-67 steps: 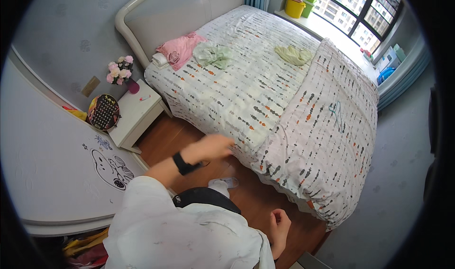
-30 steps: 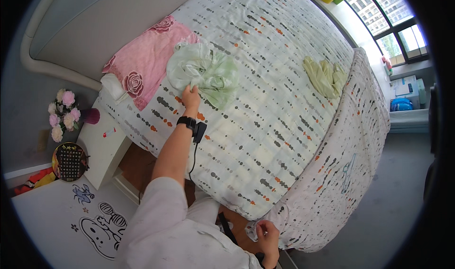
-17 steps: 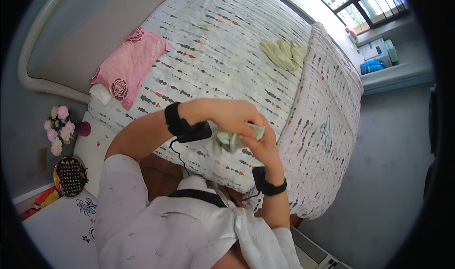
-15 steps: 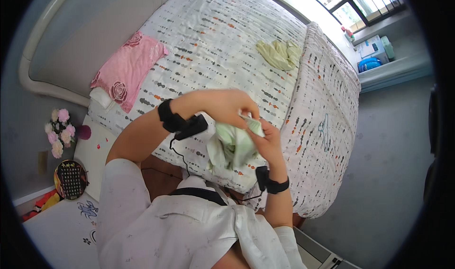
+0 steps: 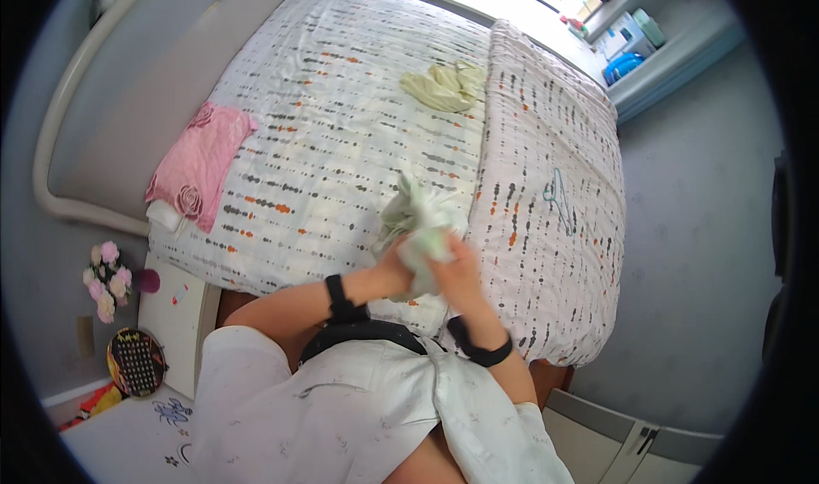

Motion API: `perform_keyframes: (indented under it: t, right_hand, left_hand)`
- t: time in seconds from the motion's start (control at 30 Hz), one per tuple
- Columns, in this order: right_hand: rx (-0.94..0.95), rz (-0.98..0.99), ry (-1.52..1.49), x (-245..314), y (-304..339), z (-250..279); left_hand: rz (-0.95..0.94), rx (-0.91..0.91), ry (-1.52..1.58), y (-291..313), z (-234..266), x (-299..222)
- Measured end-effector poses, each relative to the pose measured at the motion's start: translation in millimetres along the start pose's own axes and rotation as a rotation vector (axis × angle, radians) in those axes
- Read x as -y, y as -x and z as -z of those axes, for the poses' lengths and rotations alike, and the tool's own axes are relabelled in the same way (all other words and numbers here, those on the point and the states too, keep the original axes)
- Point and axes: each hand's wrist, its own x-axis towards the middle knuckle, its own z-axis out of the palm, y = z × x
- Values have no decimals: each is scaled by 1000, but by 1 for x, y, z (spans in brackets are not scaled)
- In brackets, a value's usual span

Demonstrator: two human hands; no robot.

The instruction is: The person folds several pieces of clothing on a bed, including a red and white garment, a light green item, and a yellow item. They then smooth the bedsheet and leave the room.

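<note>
A pale green and white cloth [image 5: 404,214], perhaps a garment, is bunched over the bed in front of me. My left hand [image 5: 393,268] is closed on its near part. Beside it, my right hand [image 5: 458,272] grips the same cloth, and a light green fold shows between the two. Motion smears both hands and the cloth, so the fingertips are unclear. Farther off lies a crumpled yellow-green cloth [image 5: 445,86] on the patterned sheet [image 5: 333,143]. A thin blue-green clothes hanger [image 5: 560,202] rests on the folded quilt [image 5: 546,271] to the right.
At the left, a pink pillow [image 5: 194,167] lies near the headboard [image 5: 162,83]. Pink and white flowers [image 5: 108,278] stand by a white bedside cabinet [image 5: 181,305]. A windowsill [image 5: 478,2] runs along the far side, with a blue item [image 5: 623,67] at its right end.
Both hands have come closer to my body, with the cloth still in them. The cloth now reaches forward beyond my hands instead of hanging below them. The whole view has shifted.
</note>
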Motion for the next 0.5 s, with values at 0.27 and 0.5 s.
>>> perform_keyframes:
  t: [0.27, 0.5]
  right_hand:
    - [663, 11, -387, 11, 43, -2]
    - [728, 47, -473, 7, 49, 36]
  left_hand:
    - [691, 63, -114, -35, -80, 99]
    - [585, 201, 2, -53, -98, 43]
